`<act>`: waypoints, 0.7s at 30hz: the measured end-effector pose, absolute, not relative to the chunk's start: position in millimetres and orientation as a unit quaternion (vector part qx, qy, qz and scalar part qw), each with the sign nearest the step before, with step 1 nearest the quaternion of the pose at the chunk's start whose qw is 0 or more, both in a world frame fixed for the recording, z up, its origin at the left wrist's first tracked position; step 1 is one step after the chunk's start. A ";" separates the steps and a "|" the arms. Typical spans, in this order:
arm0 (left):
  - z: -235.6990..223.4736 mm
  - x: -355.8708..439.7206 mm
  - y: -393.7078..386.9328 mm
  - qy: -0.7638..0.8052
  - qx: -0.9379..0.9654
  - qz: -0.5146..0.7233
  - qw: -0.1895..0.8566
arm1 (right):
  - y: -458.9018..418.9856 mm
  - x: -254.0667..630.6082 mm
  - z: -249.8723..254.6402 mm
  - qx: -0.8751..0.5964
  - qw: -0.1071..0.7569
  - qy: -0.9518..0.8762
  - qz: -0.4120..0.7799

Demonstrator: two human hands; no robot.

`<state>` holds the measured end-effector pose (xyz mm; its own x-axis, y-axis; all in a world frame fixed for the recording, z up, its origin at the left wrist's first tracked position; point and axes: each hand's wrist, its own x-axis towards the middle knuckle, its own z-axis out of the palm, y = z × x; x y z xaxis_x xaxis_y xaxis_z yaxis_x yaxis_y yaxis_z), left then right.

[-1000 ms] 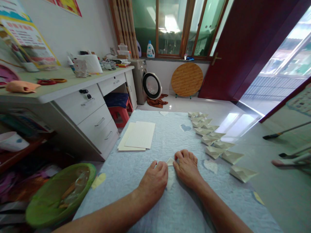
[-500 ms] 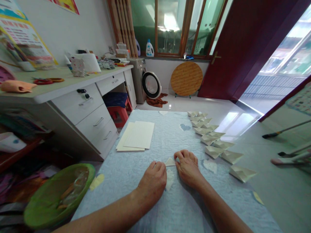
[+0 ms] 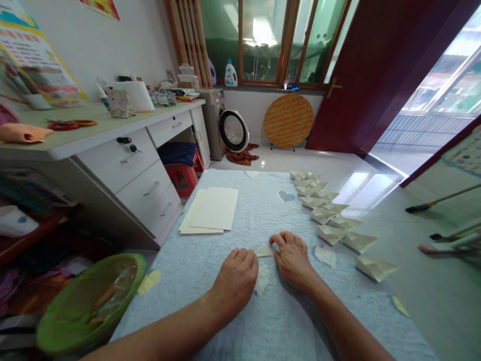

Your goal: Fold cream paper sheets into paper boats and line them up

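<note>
1. Pale blue cloth [image 3: 259,321] covers the table; a red door [image 3: 349,75] stands behind.
2. White paper [image 3: 264,250], a small peak, lies on it between left hand [image 3: 237,276] and right hand [image 3: 291,258], fingers curled at its sides.

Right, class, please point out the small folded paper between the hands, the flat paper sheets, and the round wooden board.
Small folded paper [image 3: 264,250]: head view, middle.
Flat paper sheets [image 3: 216,209]: head view, top sheet's middle.
Round wooden board [image 3: 288,121]: head view, centre of its face.
</note>
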<state>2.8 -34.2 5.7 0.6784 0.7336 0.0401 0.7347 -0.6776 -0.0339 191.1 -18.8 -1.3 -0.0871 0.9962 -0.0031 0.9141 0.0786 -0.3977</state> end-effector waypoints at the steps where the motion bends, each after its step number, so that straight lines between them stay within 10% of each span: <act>1: 6.1 3.0 -33.8 -0.410 -0.912 -0.018 0.019 | -19.0 190.6 -0.9 -0.662 0.136 -0.722 0.148; 21: -3.4 4.0 -33.2 -0.378 -0.923 -0.070 0.036 | -22.3 179.6 1.7 -0.676 0.157 -0.716 0.077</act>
